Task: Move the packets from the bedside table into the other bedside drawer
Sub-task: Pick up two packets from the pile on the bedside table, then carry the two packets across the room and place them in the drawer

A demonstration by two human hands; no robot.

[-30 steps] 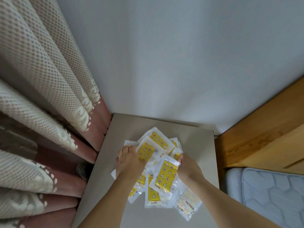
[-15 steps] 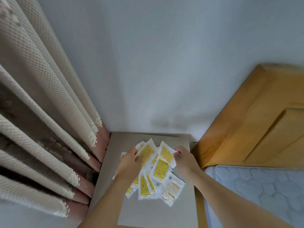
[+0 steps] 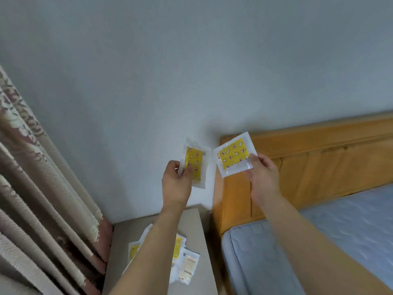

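Left hand: the left hand [image 3: 177,182] is raised in front of the wall [image 3: 191,71], thumb and fingers pinching the lower left edge of a yellow packet [image 3: 195,165] that stands roughly upright; there may be a second packet behind it, but the blur makes that unsure.
Right hand: the right hand [image 3: 262,175] is raised at about the same height, pinching the lower right corner of another yellow packet [image 3: 234,155], which is tilted and shows its star-and-moon print.
The two held packets: near each other, apart, both well above the bedside table [image 3: 197,226].
Remaining packets: a loose pile of packets [image 3: 185,260] lies on the bedside table toward its front edge, partly hidden by the left forearm.
Bedside table: stands between the curtain [image 3: 42,199] on its left edge and the wooden headboard [image 3: 308,167] on its right.
Bed: a blue-grey mattress [image 3: 319,241] lies below the headboard.
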